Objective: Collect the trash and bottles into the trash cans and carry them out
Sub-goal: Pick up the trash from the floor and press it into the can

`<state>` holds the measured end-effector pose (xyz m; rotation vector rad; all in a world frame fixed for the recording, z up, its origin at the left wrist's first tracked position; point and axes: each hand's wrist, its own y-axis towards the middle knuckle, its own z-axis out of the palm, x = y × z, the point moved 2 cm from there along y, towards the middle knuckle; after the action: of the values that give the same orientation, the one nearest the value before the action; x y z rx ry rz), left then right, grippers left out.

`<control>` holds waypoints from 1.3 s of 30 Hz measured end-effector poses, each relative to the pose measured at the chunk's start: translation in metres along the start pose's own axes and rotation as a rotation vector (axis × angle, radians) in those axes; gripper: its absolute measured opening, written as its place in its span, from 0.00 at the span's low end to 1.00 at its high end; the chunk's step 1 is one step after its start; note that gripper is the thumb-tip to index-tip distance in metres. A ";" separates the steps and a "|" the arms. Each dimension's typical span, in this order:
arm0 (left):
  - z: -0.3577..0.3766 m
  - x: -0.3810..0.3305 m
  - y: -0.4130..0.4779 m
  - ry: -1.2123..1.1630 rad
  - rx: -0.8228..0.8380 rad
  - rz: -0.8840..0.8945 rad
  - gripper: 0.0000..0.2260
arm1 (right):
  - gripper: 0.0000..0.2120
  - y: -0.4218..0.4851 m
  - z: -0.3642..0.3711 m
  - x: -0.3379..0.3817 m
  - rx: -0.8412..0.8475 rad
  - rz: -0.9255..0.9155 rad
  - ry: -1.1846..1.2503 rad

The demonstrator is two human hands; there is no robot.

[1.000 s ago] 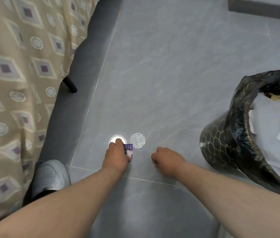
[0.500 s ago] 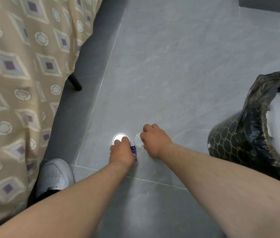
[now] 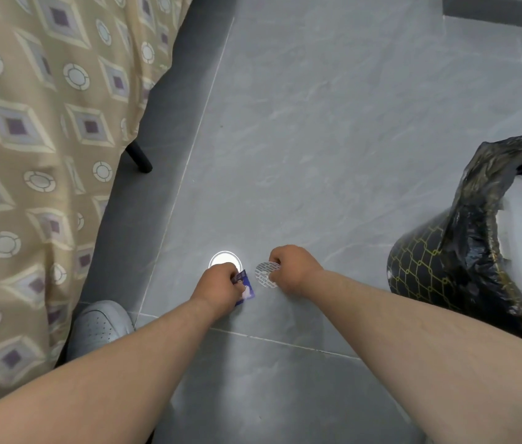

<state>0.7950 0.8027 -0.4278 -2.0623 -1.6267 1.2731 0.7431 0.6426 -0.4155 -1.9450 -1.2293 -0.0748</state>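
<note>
Right hand point(image 3: 288, 270) pinches the foil disc point(image 3: 264, 275); the trash can point(image 3: 426, 261) lies to its right. Left hand point(image 3: 219, 288) grips a blue wrapper point(image 3: 245, 285).

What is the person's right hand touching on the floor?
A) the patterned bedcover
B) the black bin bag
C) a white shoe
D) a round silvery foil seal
D: the right hand has its fingertips on the round silvery foil seal lying on the grey floor, well clear of the bin bag.
</note>
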 end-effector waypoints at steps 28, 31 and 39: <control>0.075 -0.370 -0.192 -0.420 0.246 0.147 0.08 | 0.08 -0.322 -0.282 -0.183 -0.674 0.221 0.705; 0.081 -0.358 -0.179 -0.430 0.213 0.124 0.09 | 0.09 -0.314 -0.278 -0.184 -0.643 0.208 0.723; 0.034 -0.322 -0.181 0.301 -0.174 0.776 0.28 | 0.09 -0.306 -0.262 -0.197 -0.636 0.257 0.498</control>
<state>0.6432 0.5753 -0.1768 -2.9691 -0.8403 0.9278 0.4949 0.3858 -0.1452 -2.3966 -0.6536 -0.8505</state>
